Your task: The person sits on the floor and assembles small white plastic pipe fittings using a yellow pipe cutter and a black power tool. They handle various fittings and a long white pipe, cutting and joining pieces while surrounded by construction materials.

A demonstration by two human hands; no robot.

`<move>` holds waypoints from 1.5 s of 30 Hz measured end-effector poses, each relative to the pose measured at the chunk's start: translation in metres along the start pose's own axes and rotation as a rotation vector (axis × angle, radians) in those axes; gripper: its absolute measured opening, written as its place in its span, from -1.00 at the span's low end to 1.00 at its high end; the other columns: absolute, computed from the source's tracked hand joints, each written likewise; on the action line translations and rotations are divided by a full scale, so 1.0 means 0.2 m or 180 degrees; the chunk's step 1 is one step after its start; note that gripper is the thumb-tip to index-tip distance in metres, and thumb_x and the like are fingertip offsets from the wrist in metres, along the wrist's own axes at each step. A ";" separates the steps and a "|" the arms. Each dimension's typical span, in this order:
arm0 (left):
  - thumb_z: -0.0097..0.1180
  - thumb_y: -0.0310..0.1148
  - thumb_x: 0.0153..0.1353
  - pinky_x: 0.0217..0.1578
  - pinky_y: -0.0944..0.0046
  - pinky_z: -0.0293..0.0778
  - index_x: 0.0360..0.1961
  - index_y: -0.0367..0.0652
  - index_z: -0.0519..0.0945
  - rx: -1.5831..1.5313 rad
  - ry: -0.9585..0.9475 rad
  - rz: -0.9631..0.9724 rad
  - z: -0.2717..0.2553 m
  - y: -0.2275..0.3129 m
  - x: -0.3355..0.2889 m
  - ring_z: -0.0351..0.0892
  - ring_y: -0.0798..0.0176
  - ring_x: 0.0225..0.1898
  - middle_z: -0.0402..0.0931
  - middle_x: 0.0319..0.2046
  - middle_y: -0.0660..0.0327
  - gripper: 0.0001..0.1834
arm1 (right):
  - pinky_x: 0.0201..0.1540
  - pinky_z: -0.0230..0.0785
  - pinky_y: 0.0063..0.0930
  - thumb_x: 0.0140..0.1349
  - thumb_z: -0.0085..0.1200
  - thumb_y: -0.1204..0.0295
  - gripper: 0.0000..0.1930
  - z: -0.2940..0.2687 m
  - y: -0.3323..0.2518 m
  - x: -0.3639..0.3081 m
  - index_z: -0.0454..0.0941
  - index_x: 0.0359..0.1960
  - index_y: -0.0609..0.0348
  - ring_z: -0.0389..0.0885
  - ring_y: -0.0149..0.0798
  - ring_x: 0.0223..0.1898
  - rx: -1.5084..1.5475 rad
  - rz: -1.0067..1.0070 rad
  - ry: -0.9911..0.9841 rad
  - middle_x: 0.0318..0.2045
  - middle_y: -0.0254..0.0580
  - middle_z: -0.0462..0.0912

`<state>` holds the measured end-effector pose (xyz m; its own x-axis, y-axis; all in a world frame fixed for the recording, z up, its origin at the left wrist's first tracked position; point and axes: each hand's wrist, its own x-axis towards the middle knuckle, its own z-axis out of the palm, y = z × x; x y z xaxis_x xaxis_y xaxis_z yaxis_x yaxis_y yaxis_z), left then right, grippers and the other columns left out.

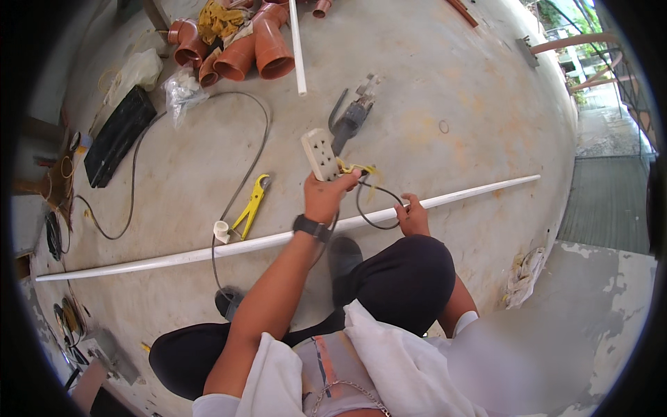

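My left hand (325,197), with a black watch at its wrist, is closed around a white power strip (320,154) whose sockets face up. By its thumb is a small bundle of yellow strands (356,168) with a dark end, too small to make out. A dark cable (359,206) loops from there toward my right hand (414,217), whose bent fingers pinch the loop. Below both hands a long white pipe (278,240) lies across the floor. Just beyond the strip rests a dark power tool (352,119) with a metal head.
Left of my hands lie a yellow pipe cutter (251,208) and a white pipe fitting (221,231). Orange pipe fittings (272,50) are piled at the back, near another white pipe (297,52). A black case (119,139) lies at left; a long cable (262,139) curves over the floor.
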<state>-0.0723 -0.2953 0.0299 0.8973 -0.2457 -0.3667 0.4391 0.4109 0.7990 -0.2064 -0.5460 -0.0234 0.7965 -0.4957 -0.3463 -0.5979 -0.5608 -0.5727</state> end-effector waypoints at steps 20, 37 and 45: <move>-0.08 0.22 0.47 -0.22 0.24 0.59 0.16 -0.17 0.53 -0.0857 -0.0412 -0.0804 -0.21 0.40 0.12 0.66 0.24 -0.21 0.65 -0.11 0.13 -0.36 | -0.14 0.49 -0.55 0.34 0.16 0.62 -0.69 -0.09 -1.13 0.08 0.55 0.11 0.30 0.59 -0.51 -0.22 0.1491 -0.1954 -0.1429 -0.19 -0.27 0.71; -0.17 0.05 0.57 0.12 0.31 0.36 0.36 -0.14 0.36 0.0370 -0.0865 0.1023 -0.27 0.18 0.11 0.42 0.41 0.04 0.52 0.04 0.27 -0.43 | -0.50 0.12 -0.67 0.51 0.05 0.21 -0.68 -0.05 -1.14 0.07 0.59 0.02 0.24 0.25 -0.61 -0.56 0.2570 -0.0502 -0.1967 -0.48 -0.40 0.51; -0.12 -0.01 0.57 0.28 0.27 0.26 0.38 -0.18 0.34 0.0656 -0.1073 0.1408 -0.34 0.20 0.13 0.38 0.34 0.23 0.47 0.19 0.21 -0.44 | -0.59 0.05 -0.60 0.49 0.09 0.16 -0.70 -0.01 -1.13 0.11 0.55 -0.23 0.18 0.20 -0.57 -0.66 0.3033 0.0247 -0.2680 -0.58 -0.44 0.41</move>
<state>-0.0287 -0.2245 0.0208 0.9142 -0.3693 0.1668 -0.0215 0.3670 0.9300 -0.0528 -0.4316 0.0999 0.7822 0.2627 -0.5650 -0.6230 0.3204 -0.7136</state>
